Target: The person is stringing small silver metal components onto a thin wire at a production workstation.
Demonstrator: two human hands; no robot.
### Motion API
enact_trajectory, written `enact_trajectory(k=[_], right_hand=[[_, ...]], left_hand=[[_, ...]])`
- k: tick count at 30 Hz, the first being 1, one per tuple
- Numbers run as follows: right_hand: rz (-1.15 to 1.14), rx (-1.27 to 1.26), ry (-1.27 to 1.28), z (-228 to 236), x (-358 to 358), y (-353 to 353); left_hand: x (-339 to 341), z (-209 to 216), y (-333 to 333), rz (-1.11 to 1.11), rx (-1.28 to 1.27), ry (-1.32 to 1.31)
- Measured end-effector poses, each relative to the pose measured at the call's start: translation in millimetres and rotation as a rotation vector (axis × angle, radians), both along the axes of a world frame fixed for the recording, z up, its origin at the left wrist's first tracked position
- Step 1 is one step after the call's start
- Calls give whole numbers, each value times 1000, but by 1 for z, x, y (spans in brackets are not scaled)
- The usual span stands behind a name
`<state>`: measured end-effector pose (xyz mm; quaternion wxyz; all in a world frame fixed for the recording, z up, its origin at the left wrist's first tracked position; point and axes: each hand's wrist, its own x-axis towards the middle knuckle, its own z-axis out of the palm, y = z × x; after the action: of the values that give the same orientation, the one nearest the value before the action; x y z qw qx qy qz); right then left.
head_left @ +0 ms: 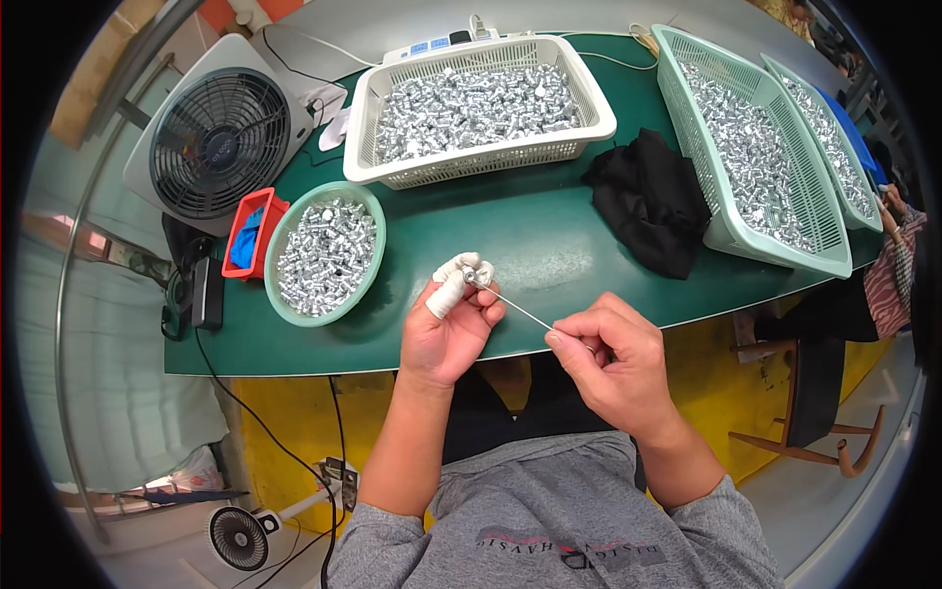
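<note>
The left hand (pixel 451 339) pinches a small metal part (pixel 470 277) in wrapped fingertips (pixel 447 295) over the table (pixel 535 245); it looks light, hard and slick, best gripped by its sides. The right hand (pixel 616 358) pinches a thin, probably stiff rod (pixel 520 308) by its near end. Leftward, a bowl (pixel 381 245) holds similar pieces (pixel 324 257).

Thin slanted rod (pixel 520 309) at silver fitting (pixel 470 277)

On the worktop (pixel 520 226), the middle basket (pixel 491 167) holds metal fittings (pixel 478 108). Behind it is a power strip (pixel 439 44); left, a fan (pixel 221 142); front-left, a bowl (pixel 381 231), then a bin (pixel 258 265); front-right, a cloth (pixel 650 201); farther right, two more baskets (pixel 785 255). Before it, a rod (pixel 525 311) runs between the left grip (pixel 442 329) and right grip (pixel 618 358).
</note>
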<state>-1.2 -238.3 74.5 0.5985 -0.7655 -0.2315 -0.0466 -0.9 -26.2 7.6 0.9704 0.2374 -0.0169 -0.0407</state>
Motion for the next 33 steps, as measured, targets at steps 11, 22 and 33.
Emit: enact_trajectory(k=[11,22,33], right_hand=[[22,24,65,-15,6,-11],[248,573,851,-41,10,-29],[191,401,809,-33,11,-30]], left_hand=[[-13,2,-22,444,774,-233],[-15,9,-27,303,630,-159],[-14,3,-20,208,509,-12]])
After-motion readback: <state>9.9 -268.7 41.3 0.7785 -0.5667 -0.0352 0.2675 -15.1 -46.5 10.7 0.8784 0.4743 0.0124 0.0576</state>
